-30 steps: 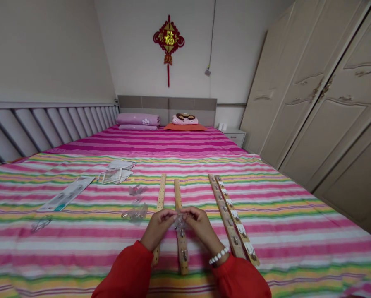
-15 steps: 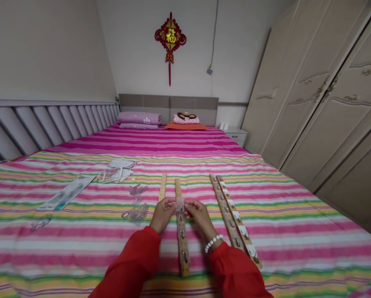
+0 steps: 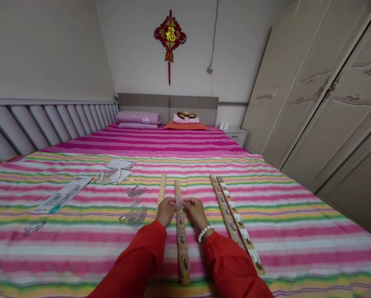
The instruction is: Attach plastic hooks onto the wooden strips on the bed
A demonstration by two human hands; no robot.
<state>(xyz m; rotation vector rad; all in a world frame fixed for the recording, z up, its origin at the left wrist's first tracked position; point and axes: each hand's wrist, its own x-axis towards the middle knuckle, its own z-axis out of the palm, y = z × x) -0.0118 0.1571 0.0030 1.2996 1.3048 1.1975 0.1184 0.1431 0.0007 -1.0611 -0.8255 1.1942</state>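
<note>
A narrow wooden strip [image 3: 182, 248] lies lengthwise before me, with several metal hooks on clear pads along its near part. Over its middle is a small clear plastic hook pad [image 3: 179, 203], pinched at its two sides. My left hand [image 3: 166, 211] is closed on the left edge, and my right hand [image 3: 196, 211] on the right edge. Whether the pad touches the wood, I cannot tell. A plain strip with small holes [image 3: 162, 186] lies just beyond my left hand. On the right are a strip of hooks [image 3: 225, 209] and another with white pieces [image 3: 241, 223].
Loose clear hook pads [image 3: 134, 216] lie left of my hands. Farther left are a long clear package [image 3: 63, 194], a wire-like tangle [image 3: 35, 226] and a pile of white and clear packets [image 3: 115, 171]. Everything rests on a striped bedsheet [image 3: 95, 248]; a wardrobe [image 3: 324, 124] stands at right.
Both hands have stayed at the strip's middle, and the clear pad now appears flatter over the wood. My right wrist has shifted slightly left. The view has moved a little.
</note>
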